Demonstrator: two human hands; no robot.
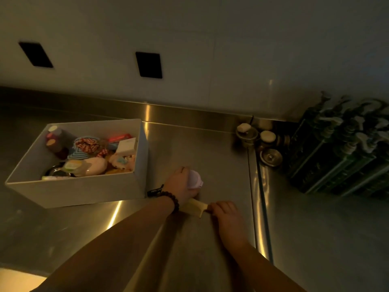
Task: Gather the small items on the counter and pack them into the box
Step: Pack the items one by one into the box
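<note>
**Two small items gripped on the counter beside the box**

A steel counter (pixel 210 148) is seen from above in dim light. At about 9 o'clock from the hands, an open white box (pixel 84 188) is stood on it, already loaded with a jumble of small things: a checked scrunchie (pixel 87 144), a pale carton (pixel 126 146), a pink oval piece (pixel 99 165) and others too dark to be told apart.

Just right of the box's near corner, a pale pink rounded item (pixel 195 178) is gripped by the left hand (pixel 182 184), the fingers curled over it; a dark bead bracelet (pixel 173 202) is worn on that wrist. At 5 o'clock from it, one end of a cream comb (pixel 194 207) lying on the counter is pinched by the right hand (pixel 226 216).

At 2 o'clock, small lidded jars (pixel 259 142) are grouped in the corner, beside a dark crate of bottles (pixel 341 148).
</note>
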